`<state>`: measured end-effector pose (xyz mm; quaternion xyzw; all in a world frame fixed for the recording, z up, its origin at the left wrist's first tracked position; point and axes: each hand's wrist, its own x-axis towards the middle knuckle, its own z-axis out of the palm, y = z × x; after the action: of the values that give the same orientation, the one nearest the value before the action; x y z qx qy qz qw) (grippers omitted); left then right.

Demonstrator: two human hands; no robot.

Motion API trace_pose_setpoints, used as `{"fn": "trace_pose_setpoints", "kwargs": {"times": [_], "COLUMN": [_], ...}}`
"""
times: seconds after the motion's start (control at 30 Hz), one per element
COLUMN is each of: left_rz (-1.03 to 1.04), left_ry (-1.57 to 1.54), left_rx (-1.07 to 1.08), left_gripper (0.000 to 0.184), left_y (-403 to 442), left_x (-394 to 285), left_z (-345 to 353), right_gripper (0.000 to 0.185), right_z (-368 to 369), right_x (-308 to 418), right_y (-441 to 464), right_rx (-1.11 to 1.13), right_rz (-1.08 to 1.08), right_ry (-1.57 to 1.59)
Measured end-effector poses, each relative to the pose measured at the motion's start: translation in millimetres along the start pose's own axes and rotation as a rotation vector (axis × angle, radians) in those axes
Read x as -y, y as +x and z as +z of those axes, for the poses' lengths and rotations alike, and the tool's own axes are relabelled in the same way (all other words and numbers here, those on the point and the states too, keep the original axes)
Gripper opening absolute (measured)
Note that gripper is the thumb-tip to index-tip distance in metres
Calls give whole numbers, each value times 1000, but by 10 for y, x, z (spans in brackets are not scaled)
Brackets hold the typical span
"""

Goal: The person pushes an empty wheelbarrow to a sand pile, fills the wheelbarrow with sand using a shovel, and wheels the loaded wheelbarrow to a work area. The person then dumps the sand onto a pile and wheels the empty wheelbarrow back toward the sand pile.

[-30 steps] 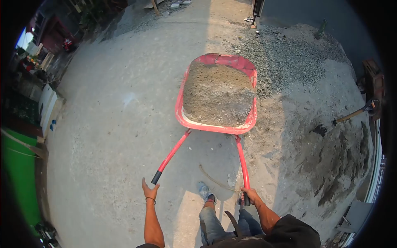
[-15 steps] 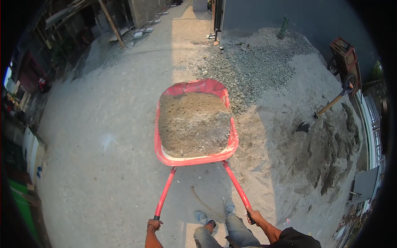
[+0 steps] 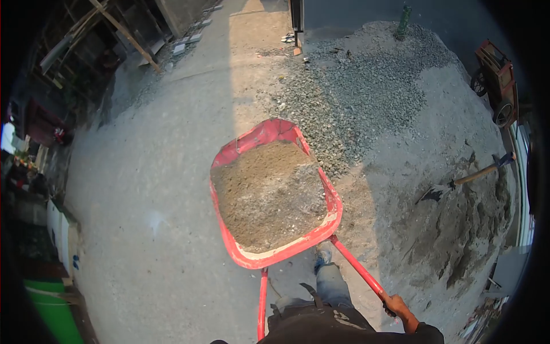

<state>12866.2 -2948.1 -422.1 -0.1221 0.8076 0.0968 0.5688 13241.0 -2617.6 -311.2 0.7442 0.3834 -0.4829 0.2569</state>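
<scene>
A red wheelbarrow (image 3: 286, 252) stands in front of me, its tray turned at a slant. Grey-brown sand (image 3: 258, 189) with a lighter gravelly patch fills the tray. My right hand (image 3: 396, 307) is closed around the end of the wheelbarrow's right handle. The left handle (image 3: 263, 304) runs down past my dark clothing to the bottom edge, where my left hand is out of sight. One of my legs, in jeans (image 3: 333, 285), shows between the handles with its shoe just behind the tray.
A gravel heap (image 3: 366, 97) lies ahead on the right. Nearer is a sand pile (image 3: 452, 229) with a shovel (image 3: 475, 175) resting on it. A wooden cart (image 3: 497, 71) stands by the grey wall. Wooden poles (image 3: 127, 35) lean at the left, beside the concrete path (image 3: 137, 172).
The wheelbarrow has swung anticlockwise and come closer to me. My left hand has dropped out of view at the bottom. My right hand, still on its handle, appears further right.
</scene>
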Motion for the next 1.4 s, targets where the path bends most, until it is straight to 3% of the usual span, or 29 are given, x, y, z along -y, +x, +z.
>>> {"fn": "trace_pose_setpoints", "kwargs": {"times": [0.2,0.37,0.5,0.53,0.67,0.8,0.87,0.9,0.93,1.03,1.13,1.4], "left_rz": [14,4,0,-104,-94,28,123,137,159,53,28,67], "left_ry": [-61,-80,-145,-277,-277,-217,-324,-322,-336,-354,-320,-262], "left_rx": [-24,-31,-76,-70,-178,-237,-240,-220,-226,-211,-231,-323], "left_gripper": [12,15,19,16,13,21,31,47,47,68,70,72], "left_y": [-132,30,466,664,823,937,1001,1187,1282,1268,1671,1959], "left_x": [-945,-1488,-2122,-2311,-3125,-4547,-5250,-5496,-5786,-6663,-7471,-9932], "left_z": [-76,-342,-806,-967,-1880,-2497,-2813,-2951,-3088,-3474,-3868,-5484], "right_gripper": [72,71,67,66,61,57,56,55,55,52,52,55], "right_z": [-686,-766,-518,-472,-471,-704,-857,-907,-933,-1009,-944,-1194], "right_x": [1008,2180,3102,3325,4622,6011,6754,7089,7392,8217,8988,11766], "right_y": [425,762,1073,1095,977,1042,936,945,1028,1299,1809,1497], "right_rx": [-10,27,77,80,137,131,121,162,155,176,131,236], "right_rz": [-25,-77,-67,-110,-231,-261,-281,-325,-350,-315,-333,-302], "right_ry": [-59,-22,73,113,156,154,151,180,183,177,158,234]}}
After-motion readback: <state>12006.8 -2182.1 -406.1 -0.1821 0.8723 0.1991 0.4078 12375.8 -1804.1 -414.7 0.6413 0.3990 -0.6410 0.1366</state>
